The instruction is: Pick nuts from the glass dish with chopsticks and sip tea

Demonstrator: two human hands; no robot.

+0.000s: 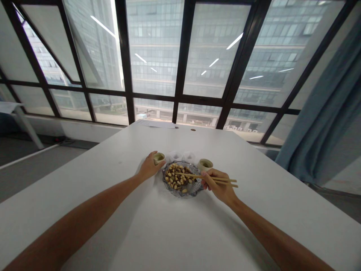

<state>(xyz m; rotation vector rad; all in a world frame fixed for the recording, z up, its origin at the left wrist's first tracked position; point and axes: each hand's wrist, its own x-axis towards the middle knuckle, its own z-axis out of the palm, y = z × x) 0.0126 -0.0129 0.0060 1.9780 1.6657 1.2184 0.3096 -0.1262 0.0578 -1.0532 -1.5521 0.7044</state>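
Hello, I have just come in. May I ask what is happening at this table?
A person's left hand holds a small greenish cup beside a clear glass dish of nuts or seeds. The right hand holds wooden chopsticks, their tips over the dish. Another greenish cup stands near the right hand, and two small white cups are behind the dish.

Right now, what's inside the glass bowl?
The glass bowl holds pale nuts and darker seeds, mixed. The top layer shows; whatever lies beneath is covered.
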